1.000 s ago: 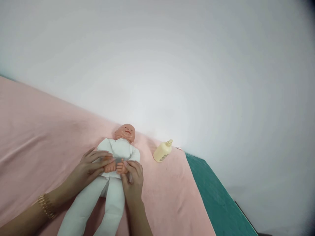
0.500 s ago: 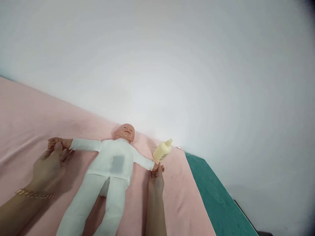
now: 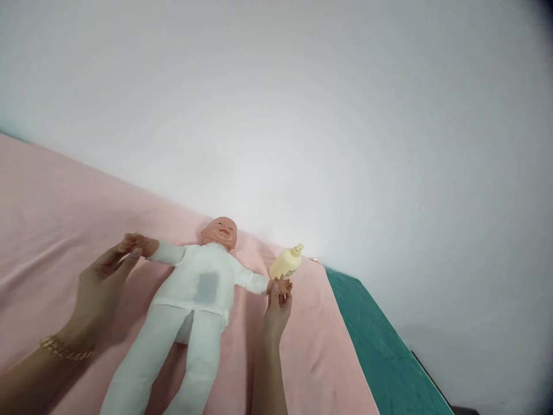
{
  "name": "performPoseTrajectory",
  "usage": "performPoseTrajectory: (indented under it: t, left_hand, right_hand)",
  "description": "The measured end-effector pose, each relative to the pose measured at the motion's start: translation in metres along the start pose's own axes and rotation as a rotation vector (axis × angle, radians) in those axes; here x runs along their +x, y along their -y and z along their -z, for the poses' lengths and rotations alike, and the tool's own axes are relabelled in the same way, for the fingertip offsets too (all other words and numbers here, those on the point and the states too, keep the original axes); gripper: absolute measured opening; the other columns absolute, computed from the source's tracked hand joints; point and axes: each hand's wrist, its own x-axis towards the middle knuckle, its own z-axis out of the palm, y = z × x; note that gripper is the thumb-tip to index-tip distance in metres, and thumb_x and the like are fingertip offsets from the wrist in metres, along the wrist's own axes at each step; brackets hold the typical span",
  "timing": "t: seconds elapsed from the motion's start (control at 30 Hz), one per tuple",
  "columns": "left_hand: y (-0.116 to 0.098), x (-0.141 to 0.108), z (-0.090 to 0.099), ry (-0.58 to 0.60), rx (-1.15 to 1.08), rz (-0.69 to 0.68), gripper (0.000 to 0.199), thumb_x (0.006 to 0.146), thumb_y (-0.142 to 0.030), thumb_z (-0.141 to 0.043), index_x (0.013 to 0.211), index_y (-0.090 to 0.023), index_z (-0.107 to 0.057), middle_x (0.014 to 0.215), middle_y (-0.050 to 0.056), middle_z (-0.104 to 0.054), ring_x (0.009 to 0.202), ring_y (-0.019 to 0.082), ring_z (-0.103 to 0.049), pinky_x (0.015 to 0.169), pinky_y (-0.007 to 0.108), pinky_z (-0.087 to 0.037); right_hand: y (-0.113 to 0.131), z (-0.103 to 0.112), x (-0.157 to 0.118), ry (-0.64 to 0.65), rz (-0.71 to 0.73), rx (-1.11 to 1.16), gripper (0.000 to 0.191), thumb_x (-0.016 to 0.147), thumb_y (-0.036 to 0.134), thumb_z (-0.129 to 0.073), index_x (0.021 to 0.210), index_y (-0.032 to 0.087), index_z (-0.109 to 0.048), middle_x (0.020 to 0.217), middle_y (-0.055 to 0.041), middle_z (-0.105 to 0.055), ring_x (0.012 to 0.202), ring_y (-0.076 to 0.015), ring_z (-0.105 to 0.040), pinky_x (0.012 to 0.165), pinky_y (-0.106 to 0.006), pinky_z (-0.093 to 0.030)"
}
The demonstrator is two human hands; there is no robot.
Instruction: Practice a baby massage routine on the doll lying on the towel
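A baby doll (image 3: 194,282) in a white top and white trousers lies on its back, arms spread to both sides. A grey square patch marks the front of its top. My left hand (image 3: 101,288), with a gold bracelet at the wrist, is closed around the doll's hand on the left and holds it up. On the other side, my right hand (image 3: 276,314) pinches the doll's other hand between thumb and fingers. Just behind that hand stands a pale yellow pump bottle (image 3: 285,262), its lower part partly covered by the doll's hand.
Pink cloth (image 3: 319,340) covers the surface under the doll, with creases at the left. A green surface (image 3: 371,340) shows beyond the cloth's right edge. A white wall (image 3: 276,115) rises directly behind.
My left hand has moved right and up, bringing the doll's arm inward. My right hand has lifted the doll's other hand slightly. The bottle and the doll's body stay in place.
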Motion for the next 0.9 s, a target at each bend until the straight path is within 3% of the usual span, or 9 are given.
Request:
performPoseTrajectory:
  t: [0.1,0.17,0.37,0.47,0.63,0.9]
  left_hand:
    - [-0.017,-0.014,-0.004,0.115,0.019,-0.037,0.045,0.082,-0.051,-0.069,0.117,-0.022,-0.073,0.125,0.004,-0.072,0.121,0.032,-0.064,0.107,0.049,-0.051]
    - [-0.017,-0.021,-0.008,0.250,0.058,-0.163,0.037,0.085,-0.050,-0.066,0.112,-0.026,-0.074,0.123,0.002,-0.073,0.119,0.029,-0.066,0.106,0.045,-0.051]
    - [0.018,-0.013,-0.018,0.419,0.239,-0.826,0.032,0.098,-0.036,-0.053,0.124,-0.030,-0.069,0.127,0.000,-0.072,0.123,0.022,-0.064,0.116,0.042,-0.040]
    - [0.033,-0.004,-0.022,0.470,0.338,-1.017,0.038,0.101,-0.029,-0.046,0.134,-0.029,-0.063,0.134,0.001,-0.068,0.129,0.021,-0.060,0.115,0.041,-0.040]
    - [0.041,-0.001,-0.029,0.568,0.431,-1.095,0.043,0.102,-0.025,-0.037,0.137,-0.029,-0.062,0.136,0.001,-0.066,0.133,0.020,-0.056,0.114,0.041,-0.041]
    - [0.033,-0.006,-0.029,0.593,0.472,-1.092,0.042,0.103,-0.024,-0.036,0.134,-0.029,-0.064,0.132,0.001,-0.069,0.132,0.019,-0.056,0.115,0.040,-0.038]
  right_hand:
    - [0.009,-0.009,-0.017,0.112,0.173,-0.075,0.061,0.080,0.045,-0.074,0.130,0.016,-0.055,0.138,-0.0188,-0.061,0.127,-0.0292,-0.060,0.104,-0.047,-0.049]
    - [0.011,-0.013,-0.031,0.201,0.259,-0.133,0.052,0.085,0.041,-0.072,0.129,0.018,-0.057,0.137,-0.0169,-0.063,0.127,-0.0287,-0.060,0.104,-0.048,-0.049]
    - [0.001,-0.015,-0.059,0.434,0.547,-0.304,0.032,0.088,0.025,-0.069,0.120,0.022,-0.068,0.119,-0.0106,-0.073,0.111,-0.0247,-0.070,0.095,-0.041,-0.058]
    - [-0.004,-0.019,-0.061,0.544,0.791,-0.325,0.039,0.090,0.017,-0.066,0.127,0.027,-0.065,0.120,-0.0078,-0.072,0.112,-0.0215,-0.069,0.094,-0.039,-0.059]
    - [0.001,-0.031,-0.062,0.652,1.112,-0.422,0.045,0.091,0.006,-0.059,0.130,0.027,-0.063,0.114,-0.0070,-0.073,0.110,-0.0189,-0.067,0.094,-0.038,-0.059]
    - [0.004,-0.037,-0.065,0.645,1.237,-0.501,0.037,0.093,0.006,-0.056,0.125,0.022,-0.067,0.108,-0.0069,-0.074,0.106,-0.0181,-0.067,0.096,-0.037,-0.055]
